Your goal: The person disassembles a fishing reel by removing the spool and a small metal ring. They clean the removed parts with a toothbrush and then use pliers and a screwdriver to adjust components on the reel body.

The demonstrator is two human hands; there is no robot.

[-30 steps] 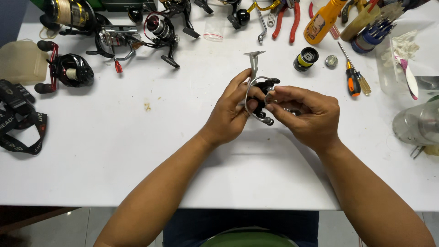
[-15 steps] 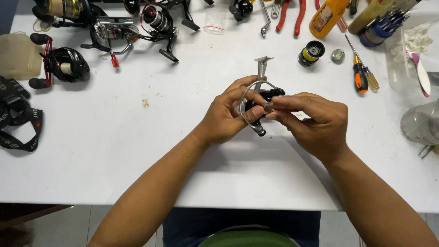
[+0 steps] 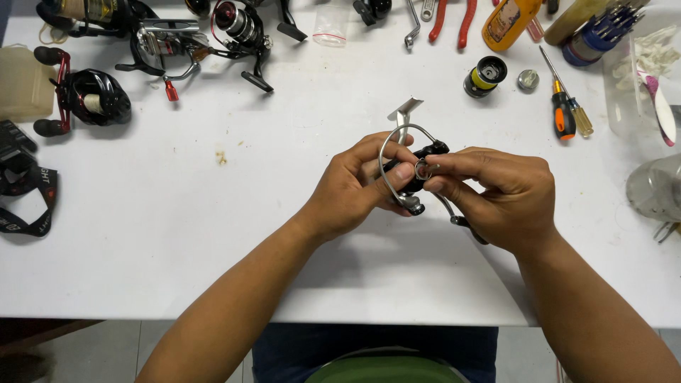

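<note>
My left hand grips a black spinning reel body with a silver wire bail arm and a silver foot sticking up, held just above the white table. My right hand meets it from the right. Its thumb and forefinger pinch a small silver ring against the middle of the reel. The lower part of the reel is hidden behind my fingers.
Several fishing reels lie at the back left, a black strap at the left edge. At the back right are a spool, screwdrivers, red-handled pliers, an orange bottle and clear containers.
Both hands with the reel have stayed together near the table's middle; my right fingers have shifted onto the small ring at the reel's centre. The view has tilted slightly.
</note>
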